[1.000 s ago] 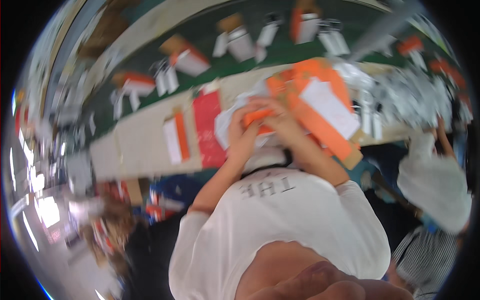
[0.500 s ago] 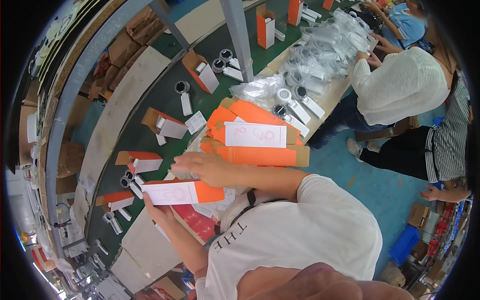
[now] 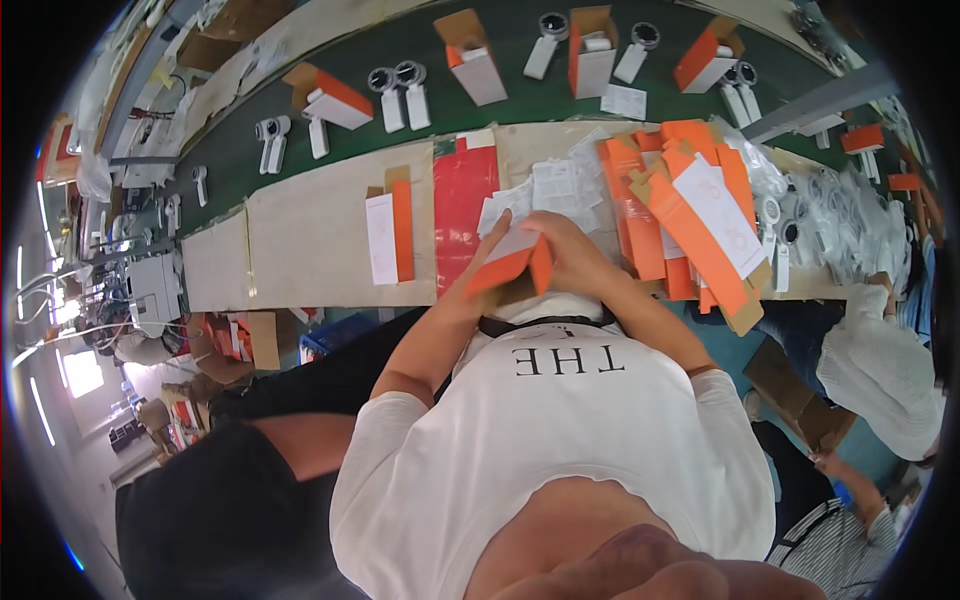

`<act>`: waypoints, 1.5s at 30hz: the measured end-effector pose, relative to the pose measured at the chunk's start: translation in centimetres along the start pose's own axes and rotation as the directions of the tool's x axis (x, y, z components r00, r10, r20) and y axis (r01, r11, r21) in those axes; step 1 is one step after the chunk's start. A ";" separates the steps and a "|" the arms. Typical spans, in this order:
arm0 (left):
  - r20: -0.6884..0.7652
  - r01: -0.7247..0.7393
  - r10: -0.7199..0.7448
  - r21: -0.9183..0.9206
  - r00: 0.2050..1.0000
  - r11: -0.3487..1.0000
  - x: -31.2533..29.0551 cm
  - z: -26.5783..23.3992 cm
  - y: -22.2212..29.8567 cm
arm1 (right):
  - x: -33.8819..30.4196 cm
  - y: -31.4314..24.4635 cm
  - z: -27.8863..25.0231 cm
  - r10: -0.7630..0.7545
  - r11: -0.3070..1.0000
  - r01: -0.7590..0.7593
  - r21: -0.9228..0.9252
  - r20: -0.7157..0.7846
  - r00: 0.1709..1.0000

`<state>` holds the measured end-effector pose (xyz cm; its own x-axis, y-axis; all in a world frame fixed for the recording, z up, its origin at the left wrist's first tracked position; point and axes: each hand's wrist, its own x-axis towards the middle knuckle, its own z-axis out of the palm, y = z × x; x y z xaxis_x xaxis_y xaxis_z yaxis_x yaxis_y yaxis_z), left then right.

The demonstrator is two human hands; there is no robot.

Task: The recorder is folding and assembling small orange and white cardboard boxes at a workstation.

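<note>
In front of my belly I hold an orange-and-white cardboard box (image 3: 503,264) with both hands. It is opened out, with an orange flap standing off its near end. My left hand (image 3: 484,250) grips the box along its left side, and my right hand (image 3: 568,250) closes round its right side. Just beyond the hands, white printed sheets (image 3: 560,185) lie partly over a red patch (image 3: 466,200) on the worktable. To the right, a pile of flattened orange-and-white boxes (image 3: 712,210) lies overlapped. Left of the red patch is another orange-and-white box (image 3: 383,238).
Along the green conveyor belt (image 3: 340,150) stand several open boxes and white handheld fans (image 3: 545,45). Bagged fans (image 3: 840,220) cover the table's right end. A grey post (image 3: 815,105) slants over the belt at right. Co-workers (image 3: 880,370) are at right; a dark-clothed person (image 3: 230,500) is close at left.
The view has swung round to face the belt squarely. The box, flat in my left hand before, is now opened out, and my right hand has come down onto it.
</note>
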<state>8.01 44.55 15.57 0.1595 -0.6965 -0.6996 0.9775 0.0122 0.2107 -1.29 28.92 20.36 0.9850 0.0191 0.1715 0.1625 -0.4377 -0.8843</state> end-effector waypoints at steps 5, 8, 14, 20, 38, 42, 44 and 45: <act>0.318 -0.489 0.461 0.813 0.828 0.317 -6.2 -0.9 -0.6 | -1.9 2.1 4.1 0.329 0.831 -0.324 0.452 0.072 0.942; 0.305 -0.445 0.581 0.889 0.755 0.112 -6.6 -2.0 -0.9 | -0.9 0.7 5.2 0.340 0.840 -0.457 0.292 0.373 0.863; 0.268 -0.469 0.704 0.877 0.658 0.105 -8.6 -2.7 0.8 | 0.9 9.4 3.8 0.181 0.750 -0.361 -0.554 -0.353 0.918; 0.225 -0.504 0.738 0.845 0.637 0.177 -8.6 -3.2 1.5 | 0.0 10.0 3.5 0.021 0.598 -0.342 -0.725 -0.412 0.911; 0.339 -0.189 0.655 0.938 0.675 -0.291 -7.6 0.0 1.7 | 2.9 -5.1 1.6 0.044 0.817 -0.170 -0.551 -0.235 0.971; 0.343 -0.182 0.583 0.931 0.736 -0.317 -7.3 0.7 1.2 | 2.0 -5.6 1.4 0.167 0.801 -0.067 -0.595 0.115 0.979; 0.367 -0.236 0.582 0.927 0.725 -0.290 -6.6 1.0 0.7 | 1.4 -6.2 1.0 0.223 0.828 -0.041 -0.559 0.262 0.939; 0.367 -0.267 0.603 0.930 0.709 -0.252 -6.7 1.0 0.6 | 1.2 -6.0 1.0 0.183 0.855 -0.102 -0.508 0.113 0.976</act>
<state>7.43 48.54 21.09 0.6513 -0.7495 -0.1183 -0.4176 -0.4842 0.7689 -0.98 32.48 25.39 0.9982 0.0401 -0.0438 0.0092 -0.8333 -0.5528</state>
